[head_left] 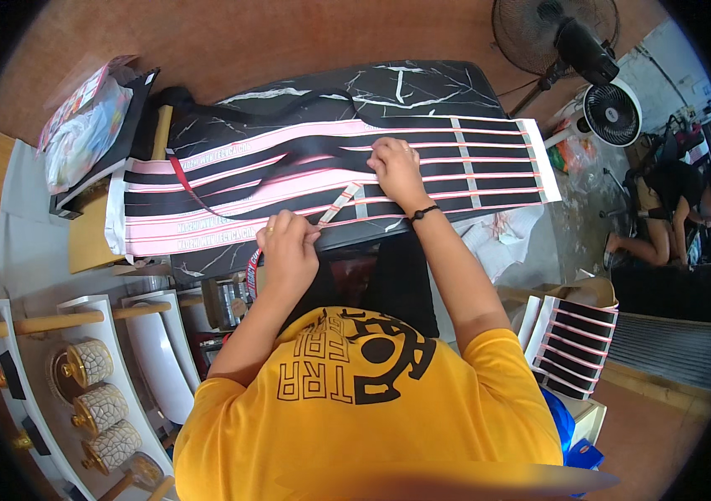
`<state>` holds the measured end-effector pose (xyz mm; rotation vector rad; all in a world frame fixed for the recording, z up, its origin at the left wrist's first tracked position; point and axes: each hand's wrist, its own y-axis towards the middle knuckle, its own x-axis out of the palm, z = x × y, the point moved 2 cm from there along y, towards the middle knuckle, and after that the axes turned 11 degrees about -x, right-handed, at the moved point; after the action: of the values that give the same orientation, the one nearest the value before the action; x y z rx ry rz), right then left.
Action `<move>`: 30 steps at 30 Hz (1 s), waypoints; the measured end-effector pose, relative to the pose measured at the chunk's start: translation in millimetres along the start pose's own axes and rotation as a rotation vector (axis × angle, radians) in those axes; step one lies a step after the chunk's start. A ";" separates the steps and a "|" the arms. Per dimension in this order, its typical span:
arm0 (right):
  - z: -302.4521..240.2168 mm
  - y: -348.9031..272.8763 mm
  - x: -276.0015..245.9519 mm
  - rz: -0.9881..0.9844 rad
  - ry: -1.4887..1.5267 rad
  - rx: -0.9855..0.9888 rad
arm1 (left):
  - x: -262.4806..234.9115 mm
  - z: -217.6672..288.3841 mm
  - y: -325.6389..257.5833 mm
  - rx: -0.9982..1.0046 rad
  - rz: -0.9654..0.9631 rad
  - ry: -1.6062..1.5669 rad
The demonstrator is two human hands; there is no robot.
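A long white-ended board lies across the table, with pink and black straps running lengthwise along it and grey tape crossing them toward the right. My right hand, wearing a dark beaded bracelet, pinches a loose black strap that arches off to the left above the board. Near the board's front edge, my left hand is closed with fingertips pressed together; what they grip is hidden. A red strap end with white lettering hangs beside it. A short folded strap piece slants between my hands.
The black marble-patterned table carries a bag-topped black box at left. Two fans stand at the far right. Another strap-wrapped board stands right of me, shelves with patterned jars lower left. A person sits bent over at right.
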<state>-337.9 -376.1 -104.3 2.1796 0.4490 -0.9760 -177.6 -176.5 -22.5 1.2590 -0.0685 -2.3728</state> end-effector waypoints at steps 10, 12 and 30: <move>-11.6 -18.9 -28.2 -0.091 0.101 -0.176 | -4.8 -10.7 17.4 -0.017 0.114 0.024; -13.8 -20.7 -23.9 -0.109 0.071 -0.154 | -8.3 -7.3 13.8 -0.006 0.062 0.013; -12.4 -20.8 -31.4 -0.095 0.261 -0.100 | -40.3 -7.6 -53.6 -0.061 -0.103 0.044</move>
<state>-363.7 -353.6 -84.2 2.2192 0.7142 -0.7038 -171.7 -110.7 -9.0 1.3138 0.0829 -2.4131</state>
